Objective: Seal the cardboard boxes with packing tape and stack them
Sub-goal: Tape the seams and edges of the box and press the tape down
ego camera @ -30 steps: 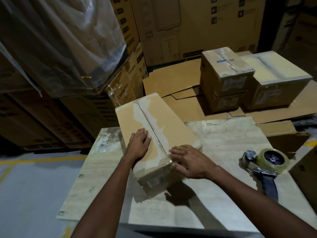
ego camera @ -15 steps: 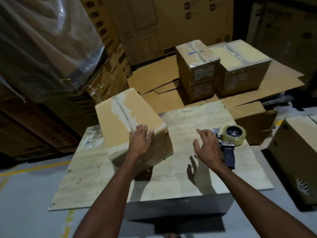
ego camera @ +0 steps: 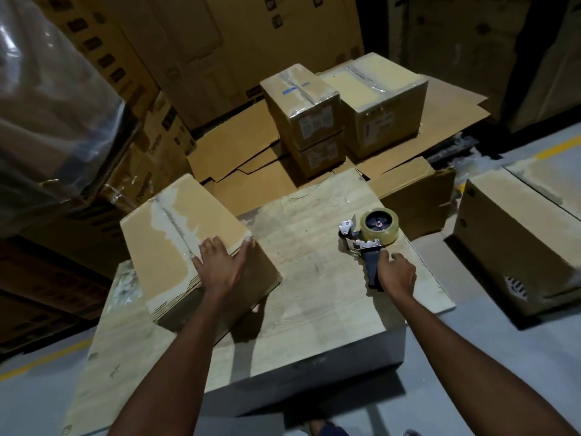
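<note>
A cardboard box [ego camera: 176,234] with a torn, pale seam along its top stands on the left part of the wooden table [ego camera: 314,297]. My left hand [ego camera: 221,267] lies flat on its near right corner, fingers spread. A tape dispenser [ego camera: 371,237] with a roll of clear tape lies on the table's right side. My right hand [ego camera: 396,273] is closed around its dark handle. Behind the table, two taped boxes are stacked [ego camera: 301,99], with a third taped box [ego camera: 383,105] beside them.
Flattened cardboard sheets [ego camera: 251,162] cover the floor behind the table. A large box [ego camera: 518,240] stands on the floor at the right. Tall printed cartons and a plastic-wrapped stack [ego camera: 47,105] line the left and back.
My right hand left the box, moved right across the table and took the tape dispenser's handle. My left hand stayed on the box, which now sits further left in view.
</note>
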The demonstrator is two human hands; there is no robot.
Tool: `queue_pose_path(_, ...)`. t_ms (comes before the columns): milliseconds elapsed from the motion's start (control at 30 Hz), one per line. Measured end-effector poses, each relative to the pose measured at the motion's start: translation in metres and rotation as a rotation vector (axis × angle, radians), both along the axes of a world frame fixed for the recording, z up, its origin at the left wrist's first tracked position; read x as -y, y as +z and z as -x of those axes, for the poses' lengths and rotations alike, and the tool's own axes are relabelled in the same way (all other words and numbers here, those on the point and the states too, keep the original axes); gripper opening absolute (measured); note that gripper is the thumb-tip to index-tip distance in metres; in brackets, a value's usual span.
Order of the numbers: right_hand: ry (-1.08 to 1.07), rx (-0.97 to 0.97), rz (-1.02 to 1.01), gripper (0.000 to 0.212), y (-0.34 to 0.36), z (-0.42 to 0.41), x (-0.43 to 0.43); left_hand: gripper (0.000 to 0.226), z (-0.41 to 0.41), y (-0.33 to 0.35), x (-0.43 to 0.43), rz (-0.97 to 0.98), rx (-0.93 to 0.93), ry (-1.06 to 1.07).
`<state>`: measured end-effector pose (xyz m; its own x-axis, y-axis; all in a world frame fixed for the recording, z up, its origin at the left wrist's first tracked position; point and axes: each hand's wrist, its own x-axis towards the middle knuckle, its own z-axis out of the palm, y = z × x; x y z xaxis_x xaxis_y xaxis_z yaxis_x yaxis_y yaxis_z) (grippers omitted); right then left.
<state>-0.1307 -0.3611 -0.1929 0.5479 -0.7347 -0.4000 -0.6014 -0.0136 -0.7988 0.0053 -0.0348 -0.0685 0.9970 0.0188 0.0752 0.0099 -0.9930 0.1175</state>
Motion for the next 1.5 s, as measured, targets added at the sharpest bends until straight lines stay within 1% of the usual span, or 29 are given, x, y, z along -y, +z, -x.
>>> queue_pose_path(100, -0.052, -0.064, -0.279, 0.066, -0.002, -0.013, 0.007, 0.123, 0.002, 0.005, 0.028, 0.021, -0.051, 0.131)
queue_pose_path(133, -0.053, -0.032, -0.422, 0.069, -0.008, -0.020, 0.011, 0.124, 0.001, 0.006, 0.035, 0.019, -0.060, 0.164)
queue_pose_path(200, -0.079, 0.089, -0.769, 0.074, -0.020, -0.031, 0.018, 0.123, -0.001, 0.005, 0.043, -0.006, -0.061, 0.209)
queue_pose_path(267, -0.087, 0.173, -1.081, 0.067, -0.019, -0.037, 0.023, 0.118, -0.004, 0.001, 0.043, -0.033, -0.033, 0.228)
queue_pose_path(300, -0.076, 0.184, -1.185, 0.065, -0.016, -0.038, 0.024, 0.116, -0.004, 0.000, 0.043, -0.041, -0.016, 0.232)
queue_pose_path(333, -0.066, 0.202, -1.243, 0.064, -0.015, -0.040, 0.025, 0.115, -0.005, -0.002, 0.042, -0.050, -0.001, 0.232)
queue_pose_path(433, -0.031, 0.239, -1.273, 0.068, -0.021, -0.045, 0.026, 0.113, -0.006, -0.003, 0.038, -0.099, 0.028, 0.223)
queue_pose_path(533, -0.073, 0.303, -1.319, 0.072, -0.027, -0.046, 0.023, 0.113, -0.008, -0.003, 0.035, -0.129, 0.034, 0.215)
queue_pose_path(633, -0.115, 0.365, -1.447, 0.071, -0.020, -0.041, 0.016, 0.114, -0.006, -0.005, 0.032, -0.158, 0.025, 0.193)
queue_pose_path(667, -0.126, 0.393, -1.503, 0.071, -0.018, -0.039, 0.013, 0.114, -0.004, -0.005, 0.030, -0.172, 0.028, 0.181)
queue_pose_path(800, -0.126, 0.407, -1.605, 0.073, -0.018, -0.033, 0.008, 0.114, 0.005, -0.006, 0.016, -0.165, 0.017, 0.074)
queue_pose_path(900, -0.083, 0.372, -1.610, 0.076, -0.013, -0.032, 0.008, 0.121, 0.012, -0.001, 0.005, -0.099, 0.002, -0.003)
queue_pose_path(967, -0.016, 0.354, -1.609, 0.073, -0.005, -0.028, 0.006, 0.125, 0.015, 0.002, -0.001, -0.066, -0.003, -0.030)
queue_pose_path(1067, 0.155, 0.344, -1.562, 0.070, 0.006, -0.021, 0.000, 0.125, 0.018, 0.008, -0.005, -0.039, -0.048, -0.065)
queue_pose_path(1167, 0.354, 0.339, -1.477, 0.065, 0.027, -0.021, -0.011, 0.122, 0.022, 0.015, -0.013, -0.006, -0.085, -0.107)
queue_pose_path(1267, 0.475, 0.312, -1.382, 0.061, 0.059, -0.027, -0.026, 0.122, 0.028, 0.022, -0.029, 0.062, -0.132, -0.173)
queue_pose_path(1367, 0.529, 0.295, -1.224, 0.061, 0.092, -0.035, -0.046, 0.133, 0.030, 0.029, -0.050, 0.072, -0.195, -0.246)
queue_pose_path(1433, 0.567, 0.305, -1.121, 0.061, 0.113, -0.040, -0.059, 0.137, 0.030, 0.031, -0.062, 0.072, -0.227, -0.300)
queue_pose_path(1500, 0.601, 0.331, -1.042, 0.059, 0.133, -0.044, -0.073, 0.147, 0.030, 0.031, -0.074, 0.102, -0.249, -0.369)
